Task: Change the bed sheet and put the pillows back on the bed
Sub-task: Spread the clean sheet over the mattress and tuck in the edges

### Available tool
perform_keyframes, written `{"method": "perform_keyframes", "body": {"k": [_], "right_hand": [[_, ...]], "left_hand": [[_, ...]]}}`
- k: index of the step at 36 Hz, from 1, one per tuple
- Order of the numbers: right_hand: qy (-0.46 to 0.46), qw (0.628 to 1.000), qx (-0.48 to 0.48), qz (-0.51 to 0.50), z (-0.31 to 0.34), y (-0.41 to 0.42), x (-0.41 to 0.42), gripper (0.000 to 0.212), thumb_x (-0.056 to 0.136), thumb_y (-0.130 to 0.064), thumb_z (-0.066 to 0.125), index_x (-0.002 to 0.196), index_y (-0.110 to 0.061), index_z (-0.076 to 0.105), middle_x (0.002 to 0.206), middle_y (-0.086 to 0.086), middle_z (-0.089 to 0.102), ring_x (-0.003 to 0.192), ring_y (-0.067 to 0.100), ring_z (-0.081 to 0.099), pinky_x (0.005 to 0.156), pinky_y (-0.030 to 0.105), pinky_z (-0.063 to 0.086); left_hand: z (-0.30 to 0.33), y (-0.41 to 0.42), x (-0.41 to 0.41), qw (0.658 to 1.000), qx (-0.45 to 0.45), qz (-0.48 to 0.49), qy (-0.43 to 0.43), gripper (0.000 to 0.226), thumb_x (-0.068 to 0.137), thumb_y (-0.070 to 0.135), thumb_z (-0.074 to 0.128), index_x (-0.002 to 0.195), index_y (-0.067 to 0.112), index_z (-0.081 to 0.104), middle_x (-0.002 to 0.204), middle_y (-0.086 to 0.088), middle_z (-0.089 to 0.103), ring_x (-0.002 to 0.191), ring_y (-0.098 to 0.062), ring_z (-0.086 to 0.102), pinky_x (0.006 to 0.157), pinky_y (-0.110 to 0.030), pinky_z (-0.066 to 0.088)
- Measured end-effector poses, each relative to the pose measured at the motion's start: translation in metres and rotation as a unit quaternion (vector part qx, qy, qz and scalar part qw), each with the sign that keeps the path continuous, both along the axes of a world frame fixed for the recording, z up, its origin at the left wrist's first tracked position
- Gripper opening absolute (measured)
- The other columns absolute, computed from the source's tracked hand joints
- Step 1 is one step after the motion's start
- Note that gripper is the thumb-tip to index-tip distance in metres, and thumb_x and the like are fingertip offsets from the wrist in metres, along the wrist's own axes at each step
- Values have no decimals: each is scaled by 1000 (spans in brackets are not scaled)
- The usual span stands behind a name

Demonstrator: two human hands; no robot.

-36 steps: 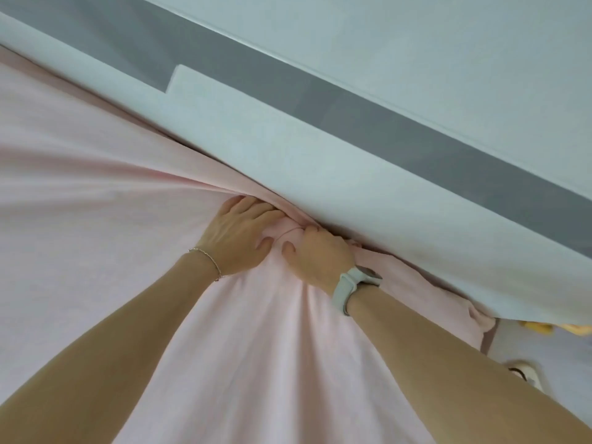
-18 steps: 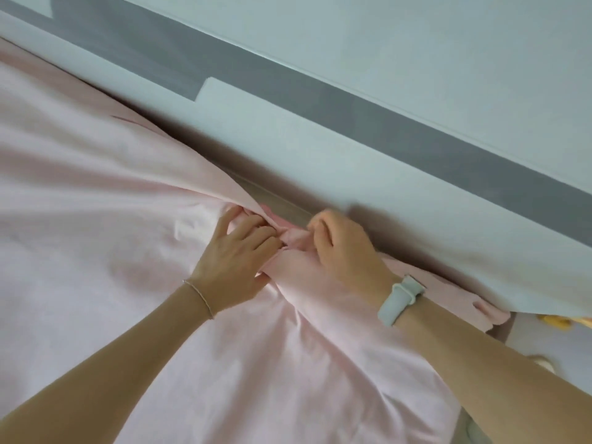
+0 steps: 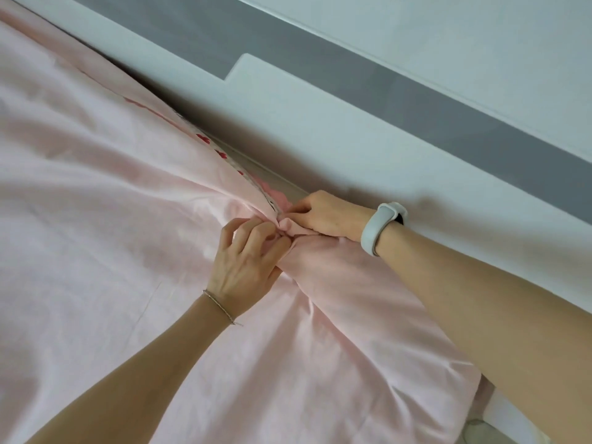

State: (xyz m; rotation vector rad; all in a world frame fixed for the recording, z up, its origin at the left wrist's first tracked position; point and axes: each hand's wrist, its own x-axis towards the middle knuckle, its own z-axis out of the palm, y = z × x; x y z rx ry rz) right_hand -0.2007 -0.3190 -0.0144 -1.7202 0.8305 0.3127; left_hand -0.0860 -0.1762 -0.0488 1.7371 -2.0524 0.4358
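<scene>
Pink sheet [image 3: 96, 219] bunched at 1 o'clock against headboard [image 3: 320, 129]; left hand [image 3: 246, 261] and right hand [image 3: 330, 216] both pinching the gather; patterned edge [image 3: 221, 153] exposed, probably mattress; risk: uneven pull frees the bunch, tuck slips.

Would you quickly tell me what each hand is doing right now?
Left hand: fingers curled, pinching the bunched pink sheet.
Right hand: gripping the same bunch of sheet beside the white board.

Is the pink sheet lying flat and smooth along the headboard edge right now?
No. The pink sheet is bunched into a gather that the left hand and right hand both pinch beside the white headboard.
</scene>
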Motion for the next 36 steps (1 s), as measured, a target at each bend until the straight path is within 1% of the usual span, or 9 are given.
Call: {"method": "perform_keyframes", "body": {"k": [3, 7, 13, 18, 23, 27, 30, 34, 36], "right_hand": [[22, 999, 15, 27, 2, -1, 2, 38, 89, -43, 57, 103, -10, 69, 102, 5, 69, 96, 19, 63, 84, 29, 49], [-4, 1000, 20, -11, 3, -1, 3, 16, 88, -30, 62, 84, -15, 66, 86, 2, 66, 85, 17, 61, 78, 28, 48], [-7, 999, -33, -27, 3, 0, -2, 35, 90, -30, 59, 95, 5, 62, 79, 4, 57, 70, 13, 48, 58, 18, 36], [22, 1000, 0, 8, 7, 0, -14, 27, 92, -28, 53, 105, -11, 68, 83, -3, 64, 64, 4, 53, 55, 11, 40], [33, 999, 15, 39, 11, 0, -23, 23, 95, -27, 51, 101, -15, 70, 83, -5, 65, 66, 2, 53, 58, 8, 39], [21, 1000, -3, 15, 8, 8, -31, 19, 94, -28, 53, 77, -29, 62, 75, -13, 61, 66, -1, 53, 57, 8, 38], [7, 1000, -6, -10, 6, 13, -35, 14, 92, -26, 54, 85, -21, 66, 79, -9, 62, 70, 3, 54, 62, 15, 40], [-15, 999, 2, -37, 6, 19, -46, 13, 89, -21, 59, 91, -12, 68, 81, -2, 64, 70, 7, 54, 67, 22, 43], [-33, 997, -1, -65, 6, 23, -49, 7, 87, -21, 62, 86, -15, 67, 81, -1, 65, 68, 6, 53, 67, 22, 43]], "left_hand": [[0, 1, 0, 1000, -1, 3, -1, 26, 76, 10, 63, 97, 19, 52, 100, -3, 42, 96, -24, 46, 84, -39, 36], [-2, 1, -2, 1000, -1, 11, 5, 31, 73, 10, 68, 97, 19, 52, 101, -3, 42, 97, -23, 46, 84, -38, 36], [-4, -4, -1, 1000, -1, 7, 10, 27, 75, 9, 62, 98, 20, 52, 101, -2, 42, 97, -24, 47, 86, -38, 36], [-4, 1, -1, 1000, 0, 8, 9, 26, 76, 10, 64, 97, 20, 53, 100, -2, 42, 98, -23, 47, 87, -38, 36], [-3, 3, -1, 999, 35, 2, 33, 37, 73, 9, 67, 106, 19, 52, 101, -2, 42, 98, -26, 46, 83, -38, 36], [-1, 7, 0, 997, 60, -2, 43, 40, 75, 9, 64, 112, 19, 51, 104, -3, 44, 101, -26, 47, 83, -38, 38], [1, 9, 1, 994, 91, -5, 56, 38, 76, 11, 60, 112, 19, 51, 106, -2, 45, 102, -27, 47, 84, -38, 39], [17, 4, 2, 977, 162, -32, 137, 37, 71, 16, 54, 108, 21, 57, 102, -2, 58, 99, -24, 53, 88, -34, 39], [31, -6, 4, 972, 161, -35, 170, 25, 76, 16, 52, 100, 15, 60, 94, -7, 62, 86, -26, 58, 77, -32, 45]]}}
